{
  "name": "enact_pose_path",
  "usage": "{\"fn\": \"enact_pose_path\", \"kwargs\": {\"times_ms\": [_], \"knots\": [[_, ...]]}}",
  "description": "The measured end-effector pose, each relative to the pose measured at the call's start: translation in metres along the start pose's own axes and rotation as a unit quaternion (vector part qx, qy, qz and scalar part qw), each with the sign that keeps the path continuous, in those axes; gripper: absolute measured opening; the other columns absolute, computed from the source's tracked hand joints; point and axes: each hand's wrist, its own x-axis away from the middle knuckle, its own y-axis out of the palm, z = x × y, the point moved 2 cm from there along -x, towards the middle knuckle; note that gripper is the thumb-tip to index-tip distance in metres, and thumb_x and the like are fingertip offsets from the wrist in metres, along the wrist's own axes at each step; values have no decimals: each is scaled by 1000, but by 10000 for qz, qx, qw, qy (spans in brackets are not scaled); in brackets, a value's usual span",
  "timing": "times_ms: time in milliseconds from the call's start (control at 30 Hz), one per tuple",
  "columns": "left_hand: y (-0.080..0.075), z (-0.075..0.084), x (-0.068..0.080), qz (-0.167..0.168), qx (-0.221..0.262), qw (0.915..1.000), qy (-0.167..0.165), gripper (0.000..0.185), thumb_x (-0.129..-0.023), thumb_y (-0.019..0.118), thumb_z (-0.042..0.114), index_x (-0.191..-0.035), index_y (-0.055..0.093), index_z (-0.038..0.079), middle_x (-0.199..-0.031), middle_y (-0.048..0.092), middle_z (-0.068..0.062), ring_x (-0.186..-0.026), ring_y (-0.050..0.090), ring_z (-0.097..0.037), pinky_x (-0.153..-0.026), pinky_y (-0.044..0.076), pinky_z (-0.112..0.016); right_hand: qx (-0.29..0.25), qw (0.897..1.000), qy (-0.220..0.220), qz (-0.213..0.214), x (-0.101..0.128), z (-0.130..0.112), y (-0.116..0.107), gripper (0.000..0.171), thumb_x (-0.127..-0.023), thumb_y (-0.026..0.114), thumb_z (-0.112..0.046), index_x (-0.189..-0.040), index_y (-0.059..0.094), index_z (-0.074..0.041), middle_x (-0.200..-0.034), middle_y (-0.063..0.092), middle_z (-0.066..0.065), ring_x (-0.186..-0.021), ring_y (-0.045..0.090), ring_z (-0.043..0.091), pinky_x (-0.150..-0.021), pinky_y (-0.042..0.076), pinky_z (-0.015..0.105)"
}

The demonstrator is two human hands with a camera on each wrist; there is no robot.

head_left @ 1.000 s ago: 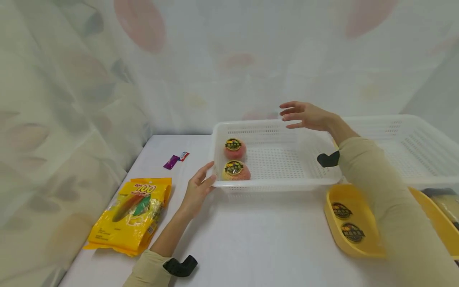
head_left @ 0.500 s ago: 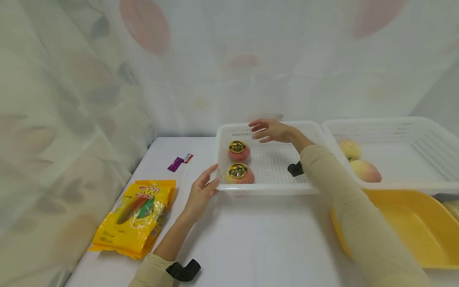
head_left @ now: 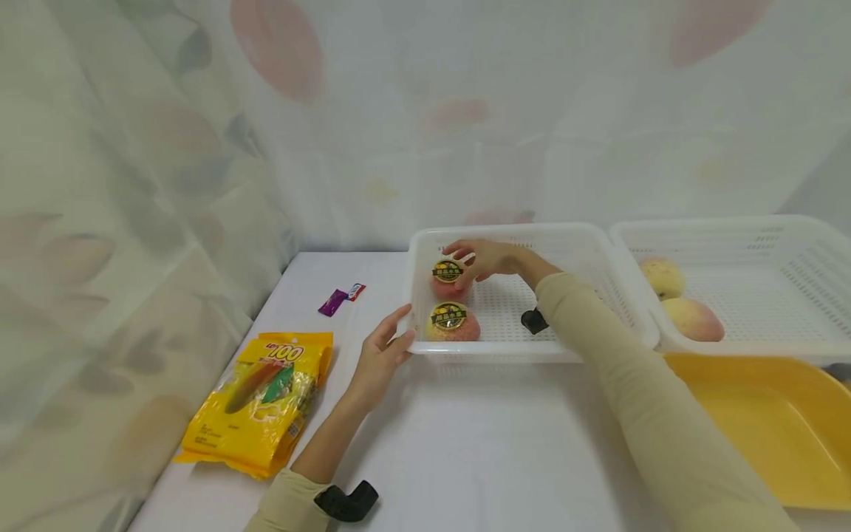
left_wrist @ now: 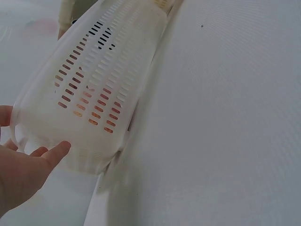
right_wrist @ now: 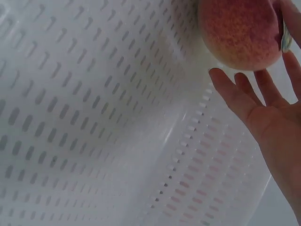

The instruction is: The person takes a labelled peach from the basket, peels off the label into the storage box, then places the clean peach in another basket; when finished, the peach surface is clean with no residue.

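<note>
In the head view, my left hand (head_left: 380, 360) is at the near left corner of a white perforated plastic basket (head_left: 532, 347). The left wrist view shows its thumb on the outer wall and a finger over the rim, gripping the basket (left_wrist: 89, 89). Two peaches with black-and-gold stickers sit inside at the left end. My right hand (head_left: 488, 260) reaches over the far peach (head_left: 450, 286); the near peach (head_left: 453, 323) lies just in front. From the right wrist, the right hand (right_wrist: 270, 110) has its fingers spread around the underside and sticker side of the peach (right_wrist: 242, 35).
A second white basket (head_left: 751, 347) stands right, holding two peaches (head_left: 693, 319). In front of it is a yellow plastic tub (head_left: 764, 436). A yellow bag with a mango picture (head_left: 259, 406) lies left, and two small wrapped sweets (head_left: 332, 302) lie behind it.
My right hand has moved left and down from above the basket's right end to the far peach. My left hand stays at the basket corner. The head view has shifted slightly.
</note>
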Motion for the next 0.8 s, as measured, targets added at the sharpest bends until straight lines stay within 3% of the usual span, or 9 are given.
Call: {"fn": "enact_pose_path", "kwargs": {"times_ms": [233, 633, 800], "knots": [[2, 3, 0, -15, -9, 10000, -6, 49, -99, 51, 10, -146, 38, 9, -152, 27, -12, -127, 43, -36, -96, 45, -37, 548, 9985, -58, 15, -6, -7, 11, 88, -74, 83, -10, -146, 34, -16, -148, 28, 12, -121, 43, 26, -89, 48, 41], [3, 3, 0, -89, -53, 9999, 27, 49, -99, 52, 12, -146, 38, 10, -153, 26, -10, -127, 43, -36, -95, 46, -35, 941, 9954, -152, 111, -3, -12, 17, 92, -70, 86, -9, -144, 32, -12, -138, 39, 14, -122, 43, 27, -94, 47, 37], [4, 1, 0, -123, -99, 9999, 10, 48, -99, 52, 13, -145, 38, 9, -154, 25, -10, -127, 43, -36, -96, 46, -36, 1243, 9918, -154, 274, -1, -9, 16, 88, -70, 87, -15, -143, 37, -14, -138, 40, 15, -116, 47, 25, -87, 51, 35]]}}
